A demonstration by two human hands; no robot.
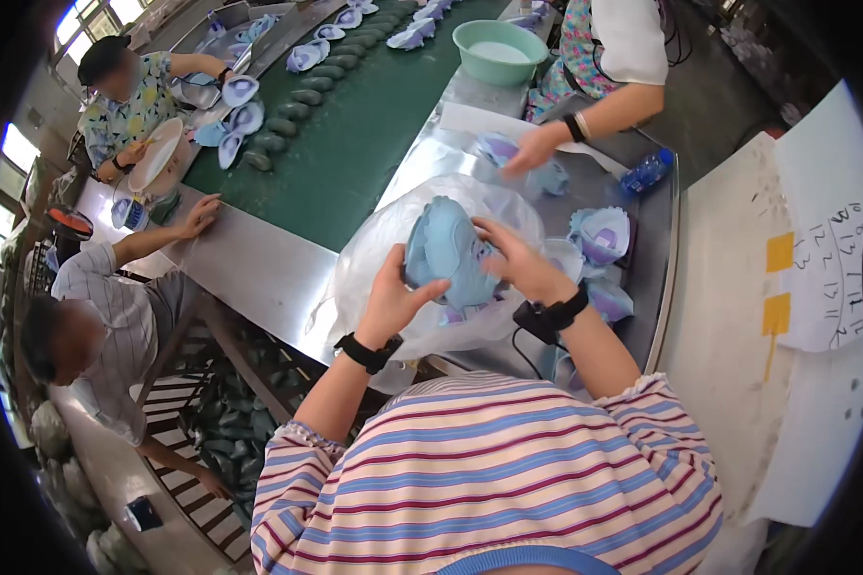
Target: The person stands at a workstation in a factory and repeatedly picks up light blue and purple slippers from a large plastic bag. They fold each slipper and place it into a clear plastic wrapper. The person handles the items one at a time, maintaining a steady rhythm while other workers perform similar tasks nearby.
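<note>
A pale blue shoe upper (443, 244) with purple patches on its right side is held up in front of me, above a translucent plastic bag (364, 259). My left hand (393, 295) grips its left side, the thumb pressed along the lower edge. My right hand (527, 264) has its fingers curled against the right side of the upper. The lower part of the upper merges with purple pieces below it, and I cannot tell where it ends. More blue and purple shoe uppers (599, 238) lie on the metal table to the right.
A co-worker's hand (537, 149) reaches over uppers at the far right. A blue-capped bottle (647, 172) stands by the table's edge, a green basin (501, 53) farther back. Dark shoe lasts (307, 97) and uppers line the green belt (355, 134). Two people sit at left.
</note>
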